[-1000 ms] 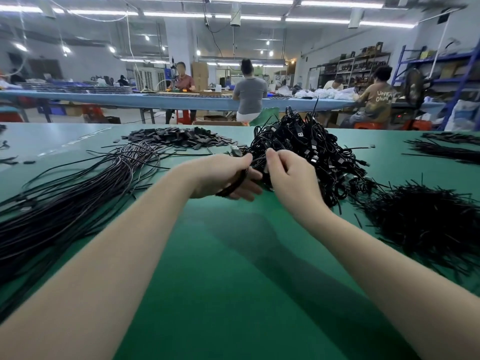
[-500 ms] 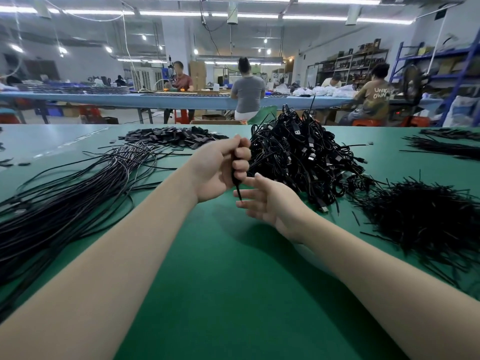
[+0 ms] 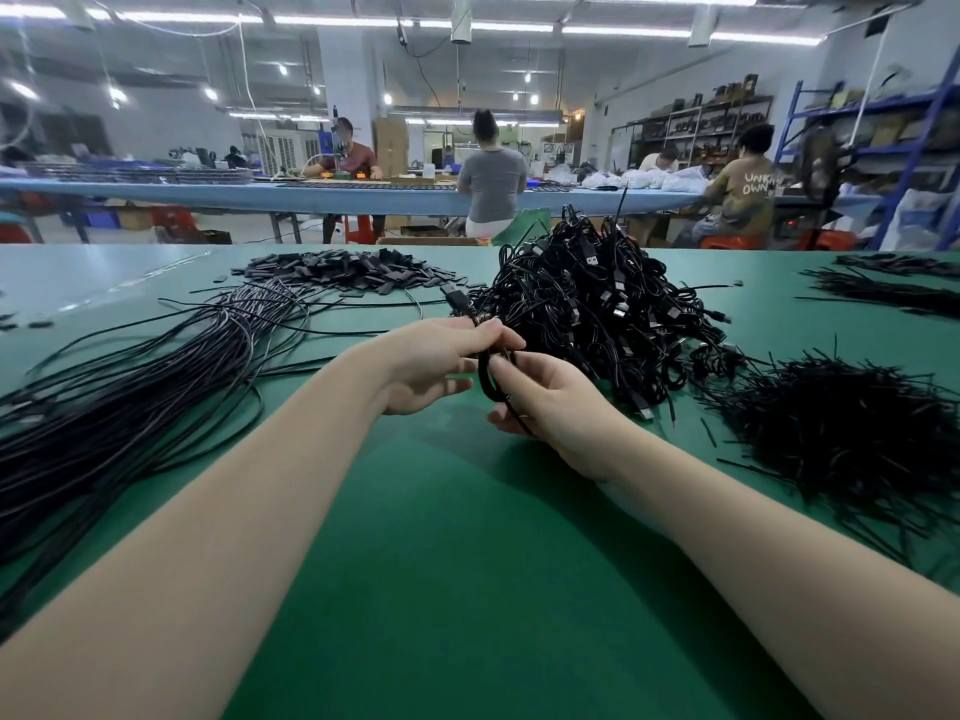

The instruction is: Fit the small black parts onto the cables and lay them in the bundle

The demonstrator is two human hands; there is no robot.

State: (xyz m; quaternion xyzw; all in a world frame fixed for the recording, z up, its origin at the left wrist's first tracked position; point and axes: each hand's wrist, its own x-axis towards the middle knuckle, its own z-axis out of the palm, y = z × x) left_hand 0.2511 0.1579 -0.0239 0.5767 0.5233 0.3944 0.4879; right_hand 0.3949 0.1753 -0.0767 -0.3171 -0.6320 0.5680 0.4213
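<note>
My left hand (image 3: 436, 363) pinches a coiled black cable (image 3: 485, 374) just above the green table (image 3: 467, 589); its plug end (image 3: 457, 301) sticks up past my fingers. My right hand (image 3: 550, 397) cups the coil's lower loop from the right, fingers on it, and a thin black strand (image 3: 514, 415) runs across its palm. Right behind both hands rises the bundle of coiled cables (image 3: 597, 304). A heap of small flat black parts (image 3: 348, 272) lies farther back on the left.
Long straight black cables (image 3: 130, 387) fan across the table's left side. A pile of thin black ties (image 3: 841, 433) lies on the right, with more strands (image 3: 893, 291) at the far right. Several people work at a blue bench (image 3: 260, 192) beyond the table.
My left hand dropped from a raised fist to a pinch on the coil. My right hand, open below it half a second ago, has risen and now touches the coil.
</note>
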